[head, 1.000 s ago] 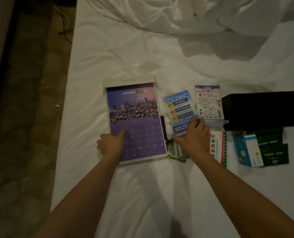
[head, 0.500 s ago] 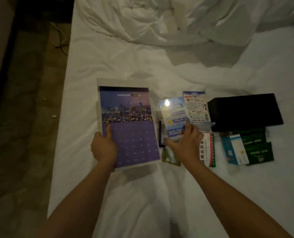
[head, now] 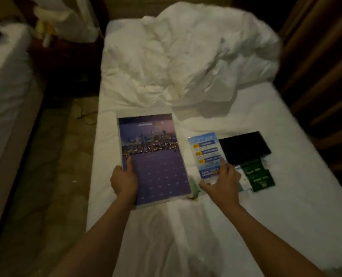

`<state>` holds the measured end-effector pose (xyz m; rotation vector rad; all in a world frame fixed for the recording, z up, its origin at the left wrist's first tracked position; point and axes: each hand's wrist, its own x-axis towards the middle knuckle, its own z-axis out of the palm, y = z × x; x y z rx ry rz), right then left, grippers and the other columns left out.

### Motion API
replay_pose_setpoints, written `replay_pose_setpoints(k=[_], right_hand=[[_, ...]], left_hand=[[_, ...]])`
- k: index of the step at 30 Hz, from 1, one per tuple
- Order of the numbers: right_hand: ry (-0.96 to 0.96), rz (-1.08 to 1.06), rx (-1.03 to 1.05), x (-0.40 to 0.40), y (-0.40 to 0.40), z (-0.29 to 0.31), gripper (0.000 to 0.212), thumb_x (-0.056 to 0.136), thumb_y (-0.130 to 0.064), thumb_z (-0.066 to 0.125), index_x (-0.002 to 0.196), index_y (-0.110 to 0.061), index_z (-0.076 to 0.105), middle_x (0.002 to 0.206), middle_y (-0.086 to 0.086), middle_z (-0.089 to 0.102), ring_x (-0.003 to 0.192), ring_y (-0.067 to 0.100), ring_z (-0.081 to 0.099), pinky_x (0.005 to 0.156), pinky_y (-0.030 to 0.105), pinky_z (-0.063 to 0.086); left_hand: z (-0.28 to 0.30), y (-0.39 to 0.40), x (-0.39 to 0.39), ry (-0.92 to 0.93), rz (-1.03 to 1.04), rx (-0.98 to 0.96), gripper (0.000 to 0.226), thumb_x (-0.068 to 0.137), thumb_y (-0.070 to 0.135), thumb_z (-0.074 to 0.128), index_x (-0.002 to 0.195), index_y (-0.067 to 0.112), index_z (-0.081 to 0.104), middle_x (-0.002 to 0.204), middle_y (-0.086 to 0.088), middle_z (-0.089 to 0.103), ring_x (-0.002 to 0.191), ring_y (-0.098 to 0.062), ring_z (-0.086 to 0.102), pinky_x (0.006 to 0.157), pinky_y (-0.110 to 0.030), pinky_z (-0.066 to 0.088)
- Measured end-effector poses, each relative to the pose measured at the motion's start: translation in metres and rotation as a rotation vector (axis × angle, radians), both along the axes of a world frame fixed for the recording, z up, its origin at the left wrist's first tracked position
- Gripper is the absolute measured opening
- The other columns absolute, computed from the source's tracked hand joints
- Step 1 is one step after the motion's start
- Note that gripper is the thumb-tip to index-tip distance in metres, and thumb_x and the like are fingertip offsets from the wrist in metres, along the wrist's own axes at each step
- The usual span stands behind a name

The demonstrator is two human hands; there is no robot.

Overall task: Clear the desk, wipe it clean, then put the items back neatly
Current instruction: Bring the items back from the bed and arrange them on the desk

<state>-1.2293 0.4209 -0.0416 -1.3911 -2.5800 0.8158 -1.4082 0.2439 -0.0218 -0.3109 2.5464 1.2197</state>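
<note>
On the white bed [head: 246, 216], purple calendar [head: 156, 162] lengthwise away, left hand [head: 124, 181] grip pinching its edge; right hand [head: 222, 183] holding blue leaflet [head: 205, 152].

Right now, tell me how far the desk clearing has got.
Done: items lie on the white bed sheet: a black rectangular box and dark green packets. In hand: the left hand grips the large purple city-skyline calendar; the right hand holds the blue glossy leaflet. Left: the desk is out of view, so wiping and putting back cannot be judged.
</note>
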Motion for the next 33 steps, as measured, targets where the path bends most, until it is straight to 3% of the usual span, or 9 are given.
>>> replay_pose_setpoints(k=[3, 7, 13, 17, 21, 24, 30, 33], right_hand=[[0.035, -0.081, 0.037, 0.039, 0.004, 0.035, 0.104, 0.067, -0.047, 0.080, 0.147, -0.007, 0.026, 0.134, 0.021, 0.036, 0.122, 0.039, 0.030, 0.104, 0.051, 0.033], [0.008, -0.187, 0.078, 0.110, 0.017, 0.077, 0.099, 0.073, -0.048, 0.074, 0.148, -0.009, 0.022, 0.141, 0.017, 0.031, 0.125, 0.033, 0.024, 0.106, 0.043, 0.031], [0.055, -0.432, 0.174, 0.265, 0.030, 0.128, 0.094, 0.080, -0.051, 0.066, 0.149, -0.015, 0.014, 0.146, 0.008, 0.022, 0.126, 0.023, 0.018, 0.107, 0.032, 0.030], [0.098, -0.685, 0.168, 0.403, 0.018, 0.156, 0.095, 0.081, -0.054, 0.064, 0.151, -0.020, 0.010, 0.151, 0.003, 0.016, 0.136, 0.023, 0.015, 0.111, 0.035, 0.025], [0.084, -0.928, 0.204, 0.545, -0.011, 0.173, 0.094, 0.081, -0.050, 0.067, 0.151, -0.020, 0.011, 0.153, 0.007, 0.013, 0.141, 0.031, 0.010, 0.114, 0.043, 0.024], [0.082, -1.095, 0.250, 0.639, -0.047, 0.181, 0.092, 0.081, -0.046, 0.067, 0.150, -0.022, 0.012, 0.152, 0.005, 0.014, 0.138, 0.030, 0.010, 0.112, 0.041, 0.024], [0.048, -1.403, 0.293, 0.775, -0.131, 0.186, 0.092, 0.079, -0.048, 0.066, 0.150, -0.017, 0.016, 0.150, 0.007, 0.018, 0.135, 0.029, 0.012, 0.112, 0.041, 0.027], [0.082, -1.592, 0.302, 0.832, -0.176, 0.184, 0.090, 0.078, -0.049, 0.066, 0.148, -0.018, 0.018, 0.149, 0.005, 0.018, 0.135, 0.026, 0.012, 0.112, 0.039, 0.027]], left_hand=[[0.025, 0.023, 0.025, -0.007, -0.093, 0.036, 0.059, 0.095, 0.052, 0.041, 0.097, -0.006, 0.056, 0.106, -0.028, 0.059, 0.097, -0.040, 0.056, 0.076, -0.040, 0.040], [0.058, 0.064, 0.078, 0.027, -0.241, 0.091, 0.055, 0.095, 0.051, 0.041, 0.093, -0.003, 0.055, 0.104, -0.028, 0.059, 0.092, -0.038, 0.056, 0.077, -0.040, 0.041], [0.099, 0.140, 0.195, 0.075, -0.528, 0.171, 0.061, 0.094, 0.053, 0.042, 0.098, -0.006, 0.057, 0.104, -0.029, 0.060, 0.096, -0.042, 0.057, 0.083, -0.043, 0.045], [0.123, 0.187, 0.319, 0.095, -0.783, 0.262, 0.060, 0.096, 0.047, 0.042, 0.111, -0.009, 0.058, 0.111, -0.030, 0.059, 0.102, -0.043, 0.055, 0.085, -0.040, 0.041], [0.140, 0.216, 0.463, 0.080, -1.031, 0.295, 0.064, 0.096, 0.049, 0.041, 0.105, -0.012, 0.057, 0.107, -0.032, 0.058, 0.099, -0.044, 0.055, 0.081, -0.042, 0.041], [0.149, 0.222, 0.573, 0.062, -1.174, 0.307, 0.063, 0.096, 0.049, 0.041, 0.102, -0.011, 0.058, 0.106, -0.032, 0.058, 0.097, -0.042, 0.056, 0.080, -0.043, 0.042], [0.160, 0.210, 0.767, -0.074, -1.451, 0.317, 0.062, 0.096, 0.053, 0.040, 0.115, -0.004, 0.059, 0.113, -0.025, 0.059, 0.100, -0.039, 0.056, 0.081, -0.035, 0.041], [0.168, 0.193, 0.859, -0.099, -1.619, 0.324, 0.055, 0.096, 0.053, 0.040, 0.115, 0.003, 0.056, 0.102, -0.020, 0.058, 0.088, -0.036, 0.055, 0.070, -0.036, 0.038]])
